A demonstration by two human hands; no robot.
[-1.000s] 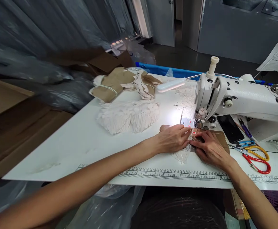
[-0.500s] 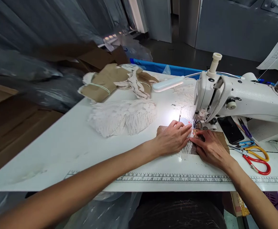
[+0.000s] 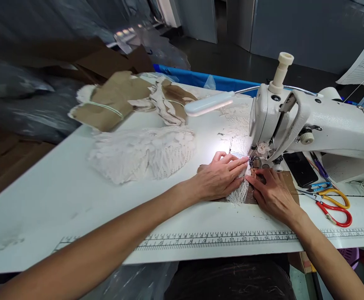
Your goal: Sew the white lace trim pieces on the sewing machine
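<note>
A strip of white lace point(image 3: 238, 196) lies under the needle area of the white sewing machine point(image 3: 335, 118), over a brown sheet point(image 3: 289, 183). My left hand point(image 3: 222, 176) lies flat on the lace, its fingers stretched toward the presser foot point(image 3: 255, 161). From the other side, my right hand point(image 3: 274, 189) has its thumb and bent forefinger at the lace's right edge, just in front of the foot. Its remaining fingers rest on the brown sheet. The fingertips partly hide the lace between both hands.
White lace pieces point(image 3: 144, 154) are heaped left of my hands, with tied brown-and-white bundles point(image 3: 106, 102) behind. A lamp point(image 3: 209, 104) reaches over the table. Right of my right hand lie scissors point(image 3: 335, 204), blue snips point(image 3: 321, 186) and a black phone point(image 3: 300, 168). A printed ruler point(image 3: 219, 240) runs along the front edge.
The view has shifted slightly, so the table appears turned. My left fingers have moved closer to the presser foot, and both hands stay at the lace.
</note>
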